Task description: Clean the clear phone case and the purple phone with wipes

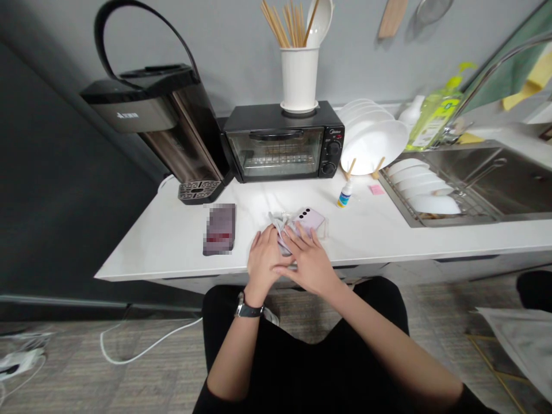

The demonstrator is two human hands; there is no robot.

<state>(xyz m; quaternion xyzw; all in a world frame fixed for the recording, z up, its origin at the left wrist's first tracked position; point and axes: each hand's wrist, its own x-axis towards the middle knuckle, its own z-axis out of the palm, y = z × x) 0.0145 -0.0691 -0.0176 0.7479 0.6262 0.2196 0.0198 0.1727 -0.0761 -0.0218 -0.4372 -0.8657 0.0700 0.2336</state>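
Observation:
A lilac phone [311, 218] lies back up on the white counter, its camera lenses at the far right end. Bunched over its near-left part is a grey cloth [278, 221]. My left hand [263, 253], with a dark watch at the wrist, presses its closed-together fingers on the cloth. Across from it, my right hand [307, 259] lies over the phone and cloth with fingers spread, its thumb reaching toward the left hand. The hands hide much of the phone. A clear, thin piece [324, 229] shows beside the phone's right edge.
A small bottle [344, 194] and a pink packet [376, 190] stand and lie to the right. A pixelated dark item [219, 229] lies left. Behind are a water dispenser [172, 126], a toaster oven [280, 146], and plates [366, 144]. A sink [513, 190] is right.

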